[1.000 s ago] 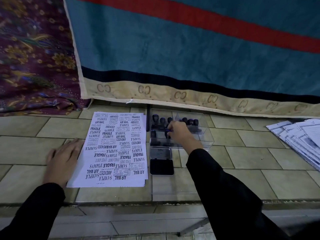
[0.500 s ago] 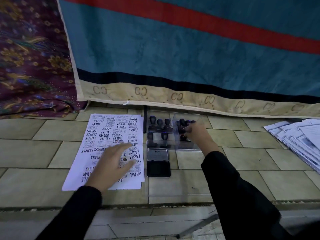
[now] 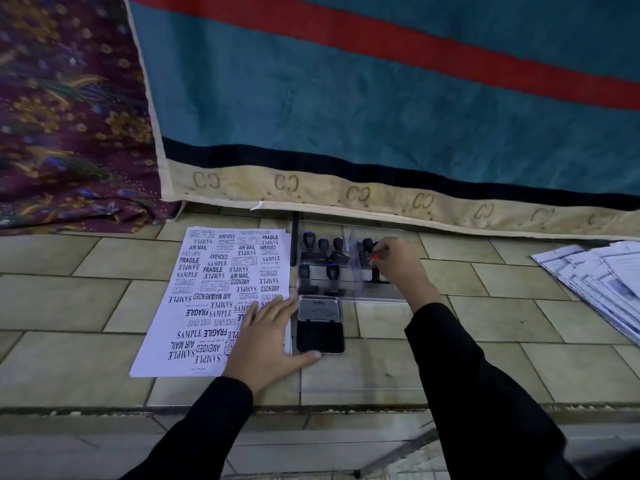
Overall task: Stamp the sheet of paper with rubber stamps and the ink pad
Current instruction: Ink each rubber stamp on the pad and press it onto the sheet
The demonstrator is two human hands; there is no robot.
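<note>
A white sheet of paper (image 3: 214,292) covered with black stamp prints lies on the tiled ledge. My left hand (image 3: 266,337) rests flat on its lower right corner, thumb touching the open black ink pad (image 3: 320,336). Beyond the pad stands a clear plastic tray (image 3: 384,294) with several black rubber stamps (image 3: 323,251). My right hand (image 3: 398,265) reaches into the tray's right side, fingers curled on a black stamp (image 3: 375,276) there.
A pile of printed papers (image 3: 602,282) lies at the right edge. A teal and red blanket (image 3: 381,98) hangs right behind the tray, with a patterned purple cloth (image 3: 69,116) at left. The ledge drops off along its front edge (image 3: 311,408).
My left hand slid from the sheet's left edge across to its lower right corner by the ink pad. My right hand moved from the tray's middle to its right side.
</note>
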